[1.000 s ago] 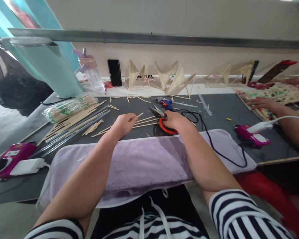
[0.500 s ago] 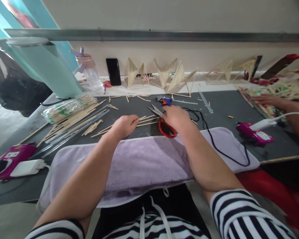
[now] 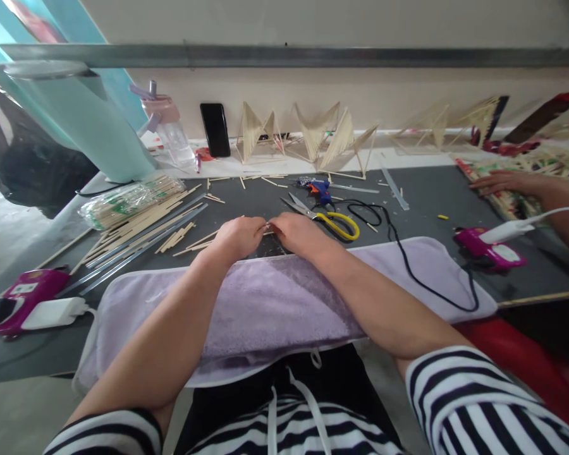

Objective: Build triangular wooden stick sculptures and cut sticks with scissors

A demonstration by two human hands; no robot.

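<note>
My left hand (image 3: pixel 239 237) is closed in a pinch above the dark table, with thin wooden sticks (image 3: pixel 196 245) running out on its left side. Against its fingertips, my right hand (image 3: pixel 296 232) is also closed, its fingers bent around something small that is mostly hidden. Scissors with yellow handles (image 3: pixel 339 225) lie just right of my right hand, blades pointing left. Behind them rests a blue glue gun (image 3: pixel 320 189) with a black cable. A lilac towel (image 3: pixel 279 309) lies under my forearms.
Loose sticks (image 3: pixel 123 237) and a plastic-wrapped bundle (image 3: pixel 133 201) lie left. Stick models (image 3: pixel 313 136), a phone (image 3: pixel 215 130) and a bottle (image 3: pixel 171 133) stand behind. Purple power sockets (image 3: pixel 490 248) sit at the right, near another person's hand (image 3: pixel 509 182).
My right hand has left the scissors and glue gun and moved left to meet my left hand. Yellow-handled scissors now show where red handles were visible.
</note>
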